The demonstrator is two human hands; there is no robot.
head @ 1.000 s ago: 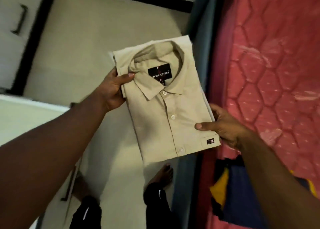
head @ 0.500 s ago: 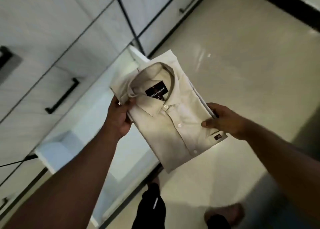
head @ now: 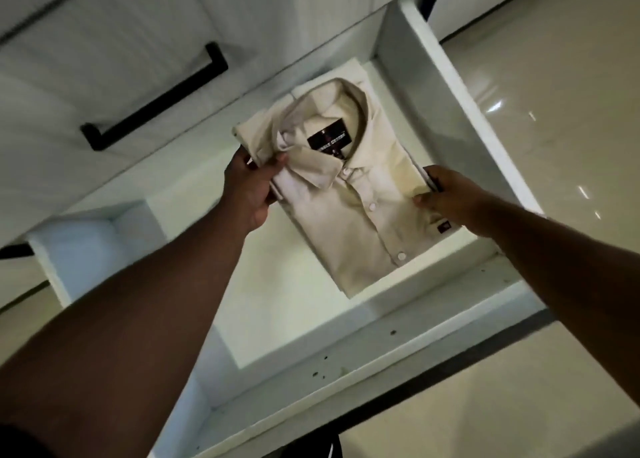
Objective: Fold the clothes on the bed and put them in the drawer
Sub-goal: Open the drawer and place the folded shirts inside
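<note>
I grip the folded shirt (head: 360, 194) at both edges, left hand (head: 247, 189) and right hand (head: 446, 198) keeping it flat over the open drawer (head: 450, 87).

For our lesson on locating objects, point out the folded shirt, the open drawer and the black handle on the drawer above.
folded shirt (head: 363, 222), head view, on the buttoned front panel.
open drawer (head: 433, 62), head view, on its right side wall.
black handle (head: 156, 101), head view, on the middle of the bar.
</note>
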